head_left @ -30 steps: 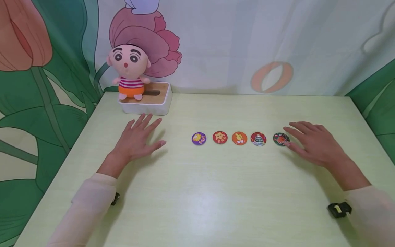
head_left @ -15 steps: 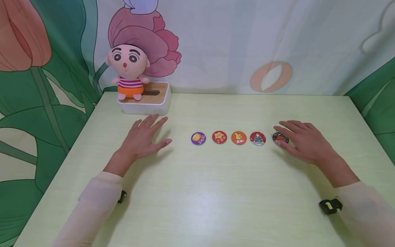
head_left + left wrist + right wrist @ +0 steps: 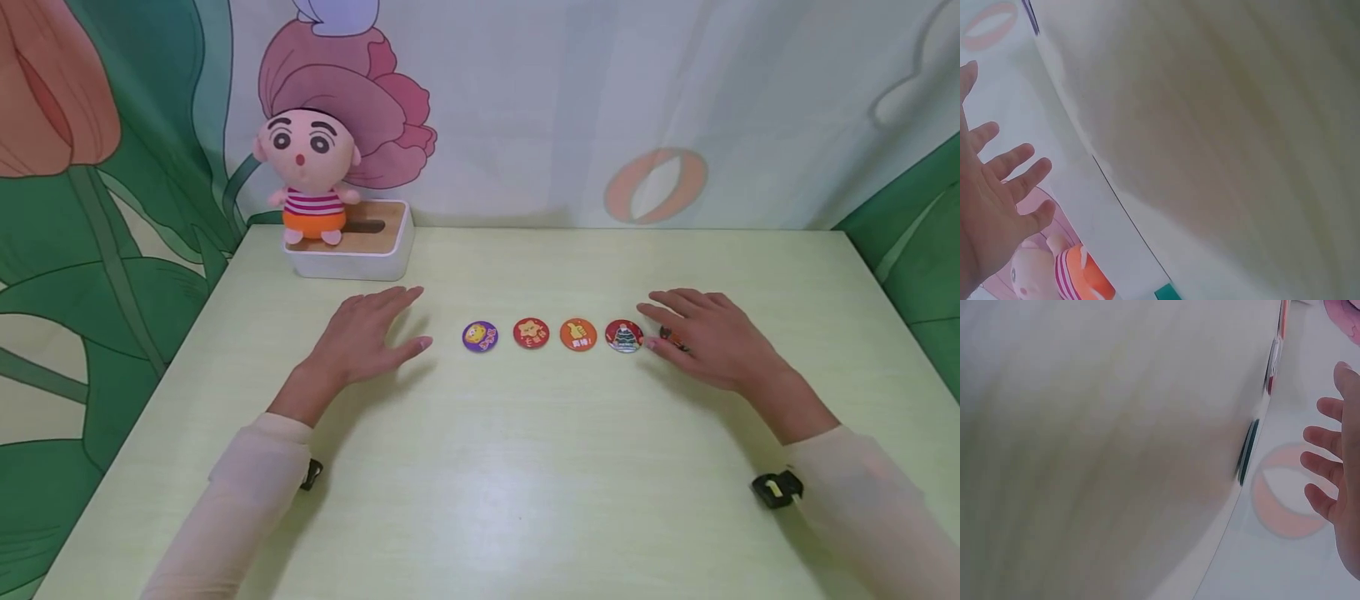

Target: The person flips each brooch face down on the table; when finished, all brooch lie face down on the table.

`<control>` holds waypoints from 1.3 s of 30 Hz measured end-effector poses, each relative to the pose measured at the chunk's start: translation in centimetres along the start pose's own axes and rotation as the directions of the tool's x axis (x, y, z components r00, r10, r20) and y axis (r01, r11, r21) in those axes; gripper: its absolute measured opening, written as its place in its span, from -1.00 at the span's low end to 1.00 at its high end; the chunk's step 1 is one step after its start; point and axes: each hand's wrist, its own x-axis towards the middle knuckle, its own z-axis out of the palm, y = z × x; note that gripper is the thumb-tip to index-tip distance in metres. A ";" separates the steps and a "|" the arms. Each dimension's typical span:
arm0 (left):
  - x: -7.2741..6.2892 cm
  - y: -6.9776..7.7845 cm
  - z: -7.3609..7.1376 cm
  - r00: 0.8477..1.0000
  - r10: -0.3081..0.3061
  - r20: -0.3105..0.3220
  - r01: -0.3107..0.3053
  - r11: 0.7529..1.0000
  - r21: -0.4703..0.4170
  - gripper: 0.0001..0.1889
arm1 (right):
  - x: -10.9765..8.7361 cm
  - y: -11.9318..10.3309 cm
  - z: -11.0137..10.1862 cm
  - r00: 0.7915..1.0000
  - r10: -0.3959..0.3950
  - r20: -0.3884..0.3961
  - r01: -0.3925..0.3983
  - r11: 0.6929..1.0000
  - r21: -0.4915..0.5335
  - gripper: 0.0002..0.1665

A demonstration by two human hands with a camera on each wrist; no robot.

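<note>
The left hand (image 3: 367,337) is held up over the pale table (image 3: 480,500), near a purple badge (image 3: 480,337) but apart from it. Its fingers are spread, with little gaps you can see in the left wrist view, and the thumb sticks out toward the badge. The purple badge is the first in a row of five round ones lying flat on the table. Next to it comes a red star badge (image 3: 531,333), then an orange thumbs-up badge (image 3: 578,334), then a red tree badge (image 3: 624,336), and last a dark badge (image 3: 672,337) that is mostly hidden under the right hand. The right hand (image 3: 712,342) has its fingers spread too, and they bend just a bit. From above, its thumb tip looks right beside the edge of the tree badge. In the right wrist view there is a gap between that hand and the dark badge, so they are not touching. At the back left of the table sits a white box (image 3: 352,267) with a brown wood top, and on it sits a doll (image 3: 313,187) with a stripy top and orange shorts. A curtain (image 3: 517,108) with big flowers and leaves hangs behind the table
</note>
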 end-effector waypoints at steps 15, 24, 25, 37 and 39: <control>1.0 1.6 0.2 0.999 0.047 0.007 -0.047 0.999 0.001 -0.20 | 2.2 -2.0 0.3 1.000 -0.004 0.014 0.003 0.998 0.064 -0.36; 1.6 2.5 0.5 0.998 0.064 0.012 -0.064 0.998 -0.008 -0.21 | 3.3 -3.1 0.7 1.000 -0.028 -0.009 0.029 0.997 0.073 -0.36; 1.7 2.7 0.6 0.998 0.067 0.010 -0.067 0.998 -0.010 -0.21 | 3.4 -3.3 0.7 0.999 -0.032 -0.008 0.032 0.997 0.071 -0.36; 2.2 4.1 0.8 0.996 0.088 0.025 -0.087 0.996 -0.020 -0.21 | 5.0 -4.8 0.6 0.997 -0.080 -0.007 0.080 0.994 0.080 -0.38; 2.2 4.1 0.8 0.996 0.086 0.025 -0.086 0.996 -0.015 -0.21 | 5.2 -5.0 0.6 0.997 -0.082 -0.004 0.082 0.993 0.090 -0.39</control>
